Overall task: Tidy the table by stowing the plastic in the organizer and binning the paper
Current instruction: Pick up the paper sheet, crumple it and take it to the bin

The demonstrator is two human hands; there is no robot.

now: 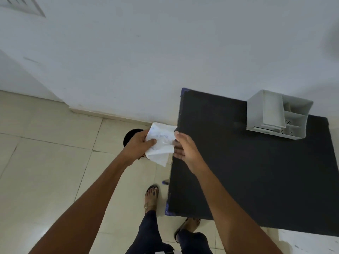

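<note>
Two hands meet over the floor just off the left edge of the dark felt-covered worktop [256,171], and you hold one crumpled white sheet of paper [161,143] between them. Your left hand [138,145] is closed on the sheet's left side, thumb laid across the front and fingers curled behind it. Your right hand [183,145] pinches the right edge with thumb and fingertips, the rest of the hand fairly loose. Faint bluish marks show on the paper's face; what they are you cannot tell. A clear, glossy patch sits near the right hand's fingertips, possibly plastic, but it is too indistinct to say.

Directly behind your left hand, a round black bin [131,136] stands on the pale tiled floor [45,171], mostly hidden by the hand and the paper; only part of its dark rim shows. The paper is above the floor, beside the bin's opening and not inside it.

On the worktop's far right corner, near the white wall [165,52], sits a pale grey plastic organizer [260,112] with several open compartments, well apart from your hands. Your sandalled feet [151,197] stand on the tiles beside the worktop's near left corner.
</note>
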